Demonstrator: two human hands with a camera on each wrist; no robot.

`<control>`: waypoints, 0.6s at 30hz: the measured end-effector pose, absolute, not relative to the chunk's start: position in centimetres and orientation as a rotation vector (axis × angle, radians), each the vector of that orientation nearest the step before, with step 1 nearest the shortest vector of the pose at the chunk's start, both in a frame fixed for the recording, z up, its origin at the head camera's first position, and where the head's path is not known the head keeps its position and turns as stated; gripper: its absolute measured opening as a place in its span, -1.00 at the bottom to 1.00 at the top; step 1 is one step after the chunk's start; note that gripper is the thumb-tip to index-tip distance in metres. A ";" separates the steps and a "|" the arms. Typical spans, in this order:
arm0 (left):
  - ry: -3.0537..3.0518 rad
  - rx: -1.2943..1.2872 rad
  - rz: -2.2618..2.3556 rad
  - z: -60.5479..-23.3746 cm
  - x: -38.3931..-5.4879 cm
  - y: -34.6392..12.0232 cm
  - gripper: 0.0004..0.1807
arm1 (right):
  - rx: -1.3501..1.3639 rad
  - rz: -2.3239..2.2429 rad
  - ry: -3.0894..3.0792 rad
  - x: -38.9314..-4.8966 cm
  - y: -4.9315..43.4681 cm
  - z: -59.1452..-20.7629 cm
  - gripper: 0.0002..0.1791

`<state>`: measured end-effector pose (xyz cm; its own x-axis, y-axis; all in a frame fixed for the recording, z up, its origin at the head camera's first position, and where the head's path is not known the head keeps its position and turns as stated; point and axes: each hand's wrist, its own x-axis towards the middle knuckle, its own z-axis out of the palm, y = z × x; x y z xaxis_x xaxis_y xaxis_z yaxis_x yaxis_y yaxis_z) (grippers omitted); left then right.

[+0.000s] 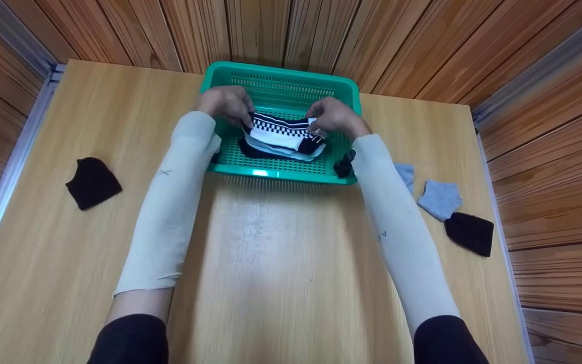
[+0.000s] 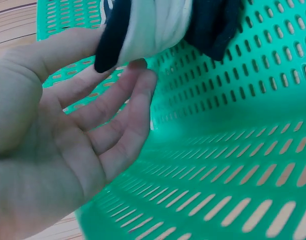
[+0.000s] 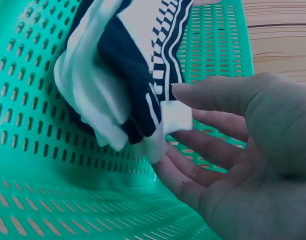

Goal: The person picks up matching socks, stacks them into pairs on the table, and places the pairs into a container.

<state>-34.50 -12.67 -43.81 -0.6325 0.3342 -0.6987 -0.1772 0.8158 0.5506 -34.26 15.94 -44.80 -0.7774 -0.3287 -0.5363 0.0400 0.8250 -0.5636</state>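
Black-and-white checkered cloth sock [image 1: 280,133], lying lengthwise across the middle of a green perforated plastic basket [image 1: 276,174], tops a small layered bundle. Its body is plain white, with rows of tiny black checks and dark wavy stripes along the far edge and a solid black patch near its right end; the right wrist view also shows a small white square at that end. Beneath it, inside the basket, are soft pale whitish-blue cloth layers [image 3: 88,90], with dark cloth [image 2: 213,27] lowest, jutting out toward the basket's near wall.

Both forearms, in cream sleeves [image 1: 164,212] with black cuffs below the elbows, stretch forward and cross the basket's sides, wrists bent inward. The left hand [image 1: 228,104] pinches the sock's left end between thumb and fingers, its other fingers loosely bent. The right hand [image 1: 334,116] holds the opposite end, thumb on top and fingers curled underneath, with a narrow gap between.

Left of the basket lies a flat black cloth piece [image 1: 94,184]; right of it, two light-grey cloth pieces [image 1: 441,199] and another black one.
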 end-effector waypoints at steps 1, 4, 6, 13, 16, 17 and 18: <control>2.129 0.117 0.750 -43.6 -34.4 -12.7 -0.31 | -0.216 -0.746 2.360 -34.1 16.0 -44.6 -0.53; 2.132 0.125 0.746 -43.3 -34.2 -12.7 -0.32 | -0.217 -0.755 2.364 -34.0 16.2 -44.3 -0.51; 2.136 0.130 0.743 -43.2 -34.3 -12.7 -0.32 | -0.219 -0.760 2.370 -34.1 16.5 -44.3 -0.51; 2.167 0.147 0.702 -42.9 -34.5 -13.0 -0.30 | -0.227 -0.786 2.384 -34.1 17.1 -43.6 -0.49; 2.231 0.193 0.654 -42.3 -34.1 -13.2 -0.31 | -0.258 -0.796 2.401 -33.8 17.4 -43.1 -0.50; 2.264 0.209 0.633 -42.1 -33.9 -13.3 -0.32 | -0.278 -0.801 2.408 -33.7 17.4 -43.0 -0.51; 2.298 0.229 0.613 -41.9 -33.6 -13.4 -0.32 | -0.298 -0.804 2.415 -33.6 17.5 -42.9 -0.52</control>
<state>-33.59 -13.45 -41.87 -0.7141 0.3348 -0.6148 -0.0156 0.8704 0.4921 -33.63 17.49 -42.86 -0.8124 -0.3731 -0.4482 -0.0301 0.7943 -0.6068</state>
